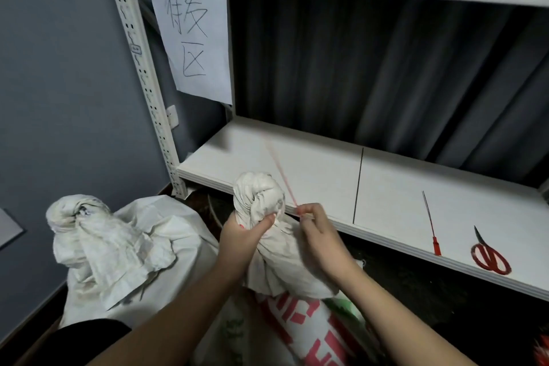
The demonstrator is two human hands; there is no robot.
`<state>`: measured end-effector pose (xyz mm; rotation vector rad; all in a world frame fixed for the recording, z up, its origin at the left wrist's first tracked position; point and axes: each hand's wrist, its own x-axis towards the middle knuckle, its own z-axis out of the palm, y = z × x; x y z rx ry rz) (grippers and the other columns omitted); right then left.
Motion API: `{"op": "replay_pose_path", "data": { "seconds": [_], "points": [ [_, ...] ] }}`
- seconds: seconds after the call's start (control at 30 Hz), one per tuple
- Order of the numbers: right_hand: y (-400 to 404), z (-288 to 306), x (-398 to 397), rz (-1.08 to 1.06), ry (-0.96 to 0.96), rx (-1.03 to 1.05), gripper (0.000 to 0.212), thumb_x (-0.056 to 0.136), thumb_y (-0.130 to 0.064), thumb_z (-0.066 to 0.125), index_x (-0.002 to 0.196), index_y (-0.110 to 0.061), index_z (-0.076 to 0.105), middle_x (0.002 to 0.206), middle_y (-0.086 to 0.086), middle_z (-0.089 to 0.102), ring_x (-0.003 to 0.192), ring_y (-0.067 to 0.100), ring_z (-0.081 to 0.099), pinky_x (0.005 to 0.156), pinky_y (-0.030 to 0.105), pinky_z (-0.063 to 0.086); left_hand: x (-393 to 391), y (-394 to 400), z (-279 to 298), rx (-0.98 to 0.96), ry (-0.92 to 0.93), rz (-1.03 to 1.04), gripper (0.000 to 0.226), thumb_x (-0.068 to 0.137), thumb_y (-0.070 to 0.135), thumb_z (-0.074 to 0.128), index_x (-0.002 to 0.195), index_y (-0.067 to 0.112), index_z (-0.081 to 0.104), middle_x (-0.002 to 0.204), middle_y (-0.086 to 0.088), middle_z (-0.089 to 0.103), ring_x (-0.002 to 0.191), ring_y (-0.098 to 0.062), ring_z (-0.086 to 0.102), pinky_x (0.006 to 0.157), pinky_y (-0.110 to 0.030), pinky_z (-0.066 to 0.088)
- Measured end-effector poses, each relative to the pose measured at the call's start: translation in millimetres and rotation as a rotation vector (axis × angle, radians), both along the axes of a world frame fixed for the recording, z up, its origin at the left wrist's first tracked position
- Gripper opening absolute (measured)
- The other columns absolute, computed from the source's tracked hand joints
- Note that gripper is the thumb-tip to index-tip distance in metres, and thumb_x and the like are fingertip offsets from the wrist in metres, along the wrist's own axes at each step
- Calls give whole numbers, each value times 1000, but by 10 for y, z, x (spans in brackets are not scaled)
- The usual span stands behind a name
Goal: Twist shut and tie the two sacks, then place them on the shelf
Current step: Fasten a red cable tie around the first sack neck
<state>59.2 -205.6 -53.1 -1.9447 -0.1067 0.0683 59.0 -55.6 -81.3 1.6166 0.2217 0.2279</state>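
A white woven sack with red print (285,264) stands in front of me, its neck twisted into a knob at the top. My left hand (242,236) grips the twisted neck just under the knob. My right hand (316,227) pinches a thin red tie (282,177) beside the neck; the tie runs up and away over the shelf, blurred. A second white sack (118,249) sits to the left, its top twisted and bunched. The white shelf board (326,169) lies just behind both sacks.
On the shelf at right lie red-handled scissors (490,255) and another red tie (432,229). A paper sign (193,33) hangs from the rack's left post (142,68). A dark curtain backs the shelf; a blue wall is at left.
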Motion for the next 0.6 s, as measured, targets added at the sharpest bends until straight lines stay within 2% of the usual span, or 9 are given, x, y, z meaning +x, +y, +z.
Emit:
{"op": "replay_pose_path", "data": {
  "seconds": [0.07,0.1,0.17,0.27,0.33,0.4,0.5,0.57,0.6],
  "points": [
    [-111,27,56,-75,-107,-170,11,99,-26,41,95,-19,49,78,-10,56,79,18,54,75,34,40,-11,-8,-8,13,-2,13,28,77,15,77,99,26,65,99,11,70,102,-11,65,90,-26,48],
    [-142,39,81,-74,-131,-233,12,99,-26,42,93,-20,51,78,-9,57,81,20,56,75,33,40,-23,-23,-19,31,0,14,29,75,18,79,98,27,64,98,11,70,102,-13,65,89,-27,48],
    [-162,34,121,-36,-147,-379,16,97,-24,45,95,-22,61,92,-6,61,92,19,58,73,29,37,-61,-55,-6,113,2,30,36,67,33,82,97,26,64,99,7,69,103,-18,64,89,-30,49],
    [-120,-18,122,57,-197,-642,21,94,-27,48,97,-23,69,107,3,61,102,24,58,77,31,42,-99,-67,18,530,-118,144,68,53,60,65,103,16,69,126,-3,57,117,-24,54,99,-42,44],
    [-102,-20,104,108,-232,-681,21,94,-28,48,95,-22,68,107,4,63,101,26,59,76,35,45,-85,-35,8,748,-207,170,70,55,63,58,103,14,72,136,-3,53,128,-26,46,107,-50,34],
    [-127,-6,113,125,-258,-678,21,94,-27,47,95,-23,67,106,2,63,100,25,58,75,35,44,-76,9,20,831,-218,110,72,58,66,55,108,17,70,130,2,60,134,-23,42,111,-53,21],
    [-172,-13,142,159,-248,-652,18,93,-22,48,91,-18,66,102,2,63,97,26,59,74,36,43,-72,47,-1,908,-169,44,68,59,72,49,104,25,69,112,11,69,129,-11,48,116,-47,10],
    [-156,-39,126,137,-228,-605,17,92,-21,49,89,-18,65,100,3,64,96,27,59,75,37,44,-69,54,-9,898,-117,35,66,58,74,48,96,24,67,97,8,70,112,-12,59,116,-43,14],
    [-135,-48,109,109,-215,-582,17,93,-21,48,88,-18,64,98,4,65,94,27,59,74,38,45,-69,46,-16,896,-113,57,66,56,74,49,90,21,66,89,5,69,102,-18,63,111,-43,24]
  ]
}}
